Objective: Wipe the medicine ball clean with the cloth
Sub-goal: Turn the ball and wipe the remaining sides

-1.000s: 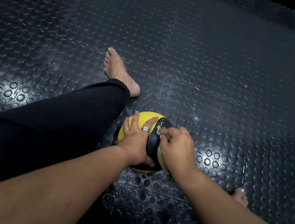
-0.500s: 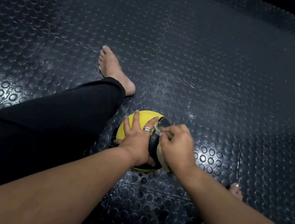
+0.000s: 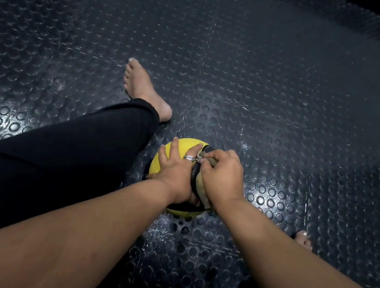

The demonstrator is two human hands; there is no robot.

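Observation:
A yellow and black medicine ball (image 3: pixel 185 146) sits on the studded rubber floor between my legs. My left hand (image 3: pixel 175 168) lies spread on its left top, fingers straight, a ring on one finger. My right hand (image 3: pixel 222 176) grips a pale cloth (image 3: pixel 202 192) and presses it on the ball's right side over the black band. Most of the cloth is hidden under that hand; a strip shows below the palm and a bit at the fingertips.
My left leg in black trousers (image 3: pixel 59 162) stretches out to the left of the ball, its bare foot (image 3: pixel 143 88) beyond it. Toes of my other foot (image 3: pixel 302 239) show at the right. Dark studded rubber floor (image 3: pixel 286 108) lies all around.
The right hand with the cloth has slid a little up and forward over the ball's black band. The left hand stays put on the ball. The camera has shifted slightly.

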